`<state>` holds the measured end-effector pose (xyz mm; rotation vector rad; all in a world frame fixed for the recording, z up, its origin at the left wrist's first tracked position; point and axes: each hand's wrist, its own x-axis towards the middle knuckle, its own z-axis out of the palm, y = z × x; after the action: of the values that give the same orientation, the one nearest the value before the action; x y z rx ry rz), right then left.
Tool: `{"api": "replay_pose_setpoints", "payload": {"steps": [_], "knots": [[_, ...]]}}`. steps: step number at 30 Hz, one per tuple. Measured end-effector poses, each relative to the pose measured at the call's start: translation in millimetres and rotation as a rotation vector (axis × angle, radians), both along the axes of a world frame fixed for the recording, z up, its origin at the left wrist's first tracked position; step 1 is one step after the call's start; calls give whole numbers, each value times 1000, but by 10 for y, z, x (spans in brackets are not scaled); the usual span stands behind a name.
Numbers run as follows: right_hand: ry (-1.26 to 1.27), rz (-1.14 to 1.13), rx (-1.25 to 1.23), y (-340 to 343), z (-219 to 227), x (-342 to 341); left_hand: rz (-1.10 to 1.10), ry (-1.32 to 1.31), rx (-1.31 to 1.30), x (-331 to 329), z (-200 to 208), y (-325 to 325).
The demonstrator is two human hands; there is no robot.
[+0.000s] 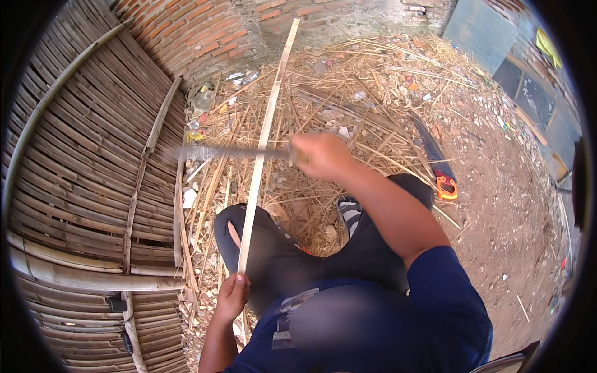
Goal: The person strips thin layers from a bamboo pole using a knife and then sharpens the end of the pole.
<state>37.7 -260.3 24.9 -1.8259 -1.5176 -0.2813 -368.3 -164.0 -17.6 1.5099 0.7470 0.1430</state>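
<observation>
A long pale bamboo strip (pixel 266 130) slants up and away from me across my left knee. My left hand (pixel 232 297) is closed around its near end, thumb on top. My right hand (pixel 317 154) grips the handle of a long-bladed knife (pixel 230 151), whose blade is smeared by motion and points left. In the picture the blade crosses the strip about midway along; whether it touches the strip I cannot tell.
A handsaw (pixel 433 152) with an orange handle lies on the ground to the right. Bamboo scraps (pixel 348 124) and shavings litter the ground ahead. A bamboo slat wall (pixel 93 168) stands close on the left, a brick wall (pixel 186 31) at the back.
</observation>
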Motion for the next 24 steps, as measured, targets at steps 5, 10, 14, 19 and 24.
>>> {"api": "replay_pose_setpoints", "payload": {"steps": [5,10,14,19,24], "knots": [[-258,54,-20,209,-182,-6,39,44,38,-202,13,-51],[74,-317,-25,321,-241,451,107,85,14,-592,-49,-158],[-93,15,-107,361,-284,156,155,45,-195,-853,-192,-230],[-460,270,-79,457,-446,-133,160,91,-260,-1083,-404,-358],[22,-156,-380,431,-539,286,215,235,-270,-1236,-588,-402]]}}
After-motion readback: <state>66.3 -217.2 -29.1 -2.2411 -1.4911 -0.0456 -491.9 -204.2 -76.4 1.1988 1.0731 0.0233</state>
